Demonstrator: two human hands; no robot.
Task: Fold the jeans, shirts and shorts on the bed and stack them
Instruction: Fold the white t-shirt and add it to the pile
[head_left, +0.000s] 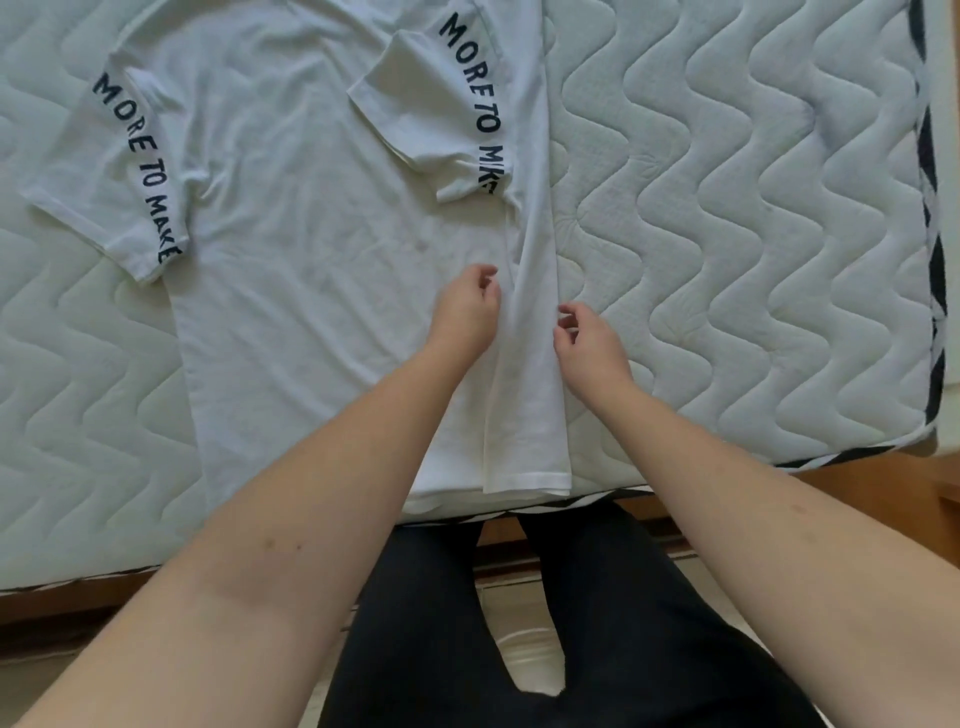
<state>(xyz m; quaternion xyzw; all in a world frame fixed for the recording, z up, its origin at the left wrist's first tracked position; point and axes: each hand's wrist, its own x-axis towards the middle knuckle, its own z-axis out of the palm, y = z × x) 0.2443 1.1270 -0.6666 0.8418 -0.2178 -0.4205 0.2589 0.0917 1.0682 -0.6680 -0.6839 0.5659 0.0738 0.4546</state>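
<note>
A white quilted mattress with a wavy stitched pattern fills the view, its near edge trimmed in a black-and-white band, set on a brown wooden bed frame. Spread flat on it lies a white short-sleeved cotton T-shirt, its hem reaching the mattress's near edge. Dark block letters reading "MORE TO MAKE" run along each sleeve. The sleeve toward the mattress's left side lies spread outward; the sleeve toward the right side is folded inward over the shirt body, and below it a long strip of the shirt's right side is turned over onto the body down to the hem.

The left hand is over the shirt just beside the inner edge of that folded strip, fingers loosely curled and holding nothing. The right hand is at the strip's outer edge, fingers also loosely curled, gripping nothing that can be seen. Below the near edge stand the person's legs in black trousers.
</note>
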